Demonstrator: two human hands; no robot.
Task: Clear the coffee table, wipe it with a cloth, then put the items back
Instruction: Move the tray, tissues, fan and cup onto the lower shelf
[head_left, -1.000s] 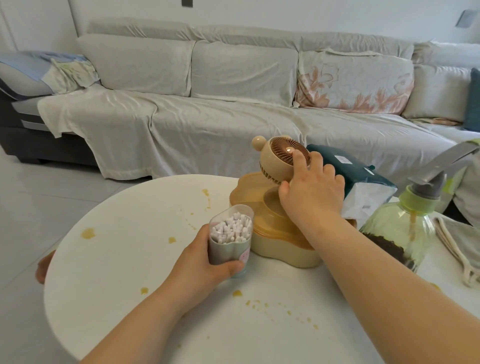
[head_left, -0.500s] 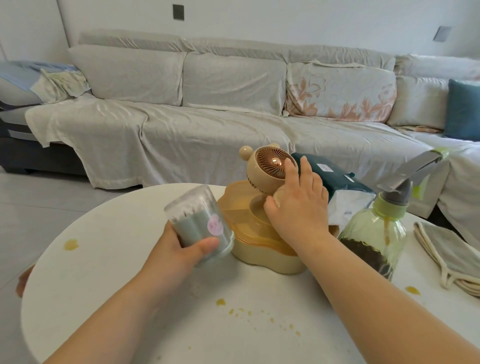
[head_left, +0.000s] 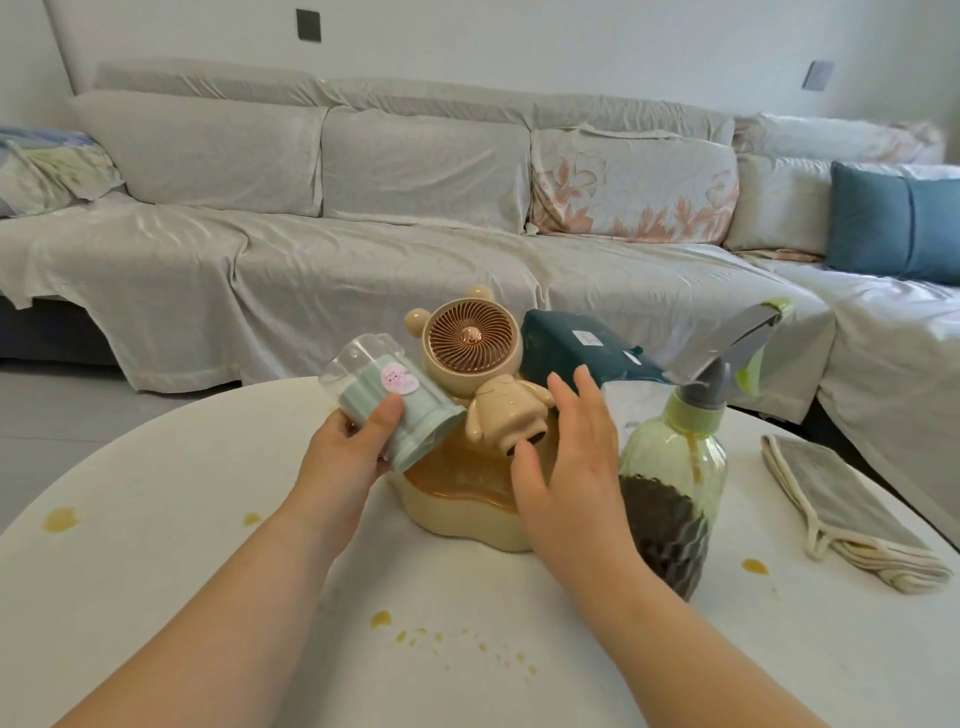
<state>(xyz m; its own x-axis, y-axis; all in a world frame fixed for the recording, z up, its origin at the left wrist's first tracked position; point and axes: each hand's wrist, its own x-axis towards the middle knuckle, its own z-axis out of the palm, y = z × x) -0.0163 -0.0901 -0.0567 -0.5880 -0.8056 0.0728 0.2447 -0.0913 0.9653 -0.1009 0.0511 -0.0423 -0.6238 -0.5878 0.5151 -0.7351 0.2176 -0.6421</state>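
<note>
My left hand (head_left: 345, 449) grips a clear cotton-swab box (head_left: 387, 397), lifted off the white round coffee table (head_left: 156, 545) and tilted to the left. A beige bear-shaped fan (head_left: 475, 364) stands on a yellow lidded box (head_left: 457, 493) in the middle of the table. My right hand (head_left: 569, 467) hovers with spread fingers just right of the fan, holding nothing. Behind it lies a dark green packet (head_left: 571, 345). A green spray bottle (head_left: 675, 467) stands to the right, and a folded grey cloth (head_left: 841, 506) lies at the far right. Yellow stains (head_left: 62, 518) dot the tabletop.
A long sofa (head_left: 363, 260) under a grey cover runs behind the table, with a floral cushion (head_left: 634, 187) and a blue cushion (head_left: 893, 226). Grey floor (head_left: 62, 410) shows at the left.
My left hand lifted the swab box off the table and tipped it sideways. My right hand let go of the fan and drew back to its right, fingers spread.
</note>
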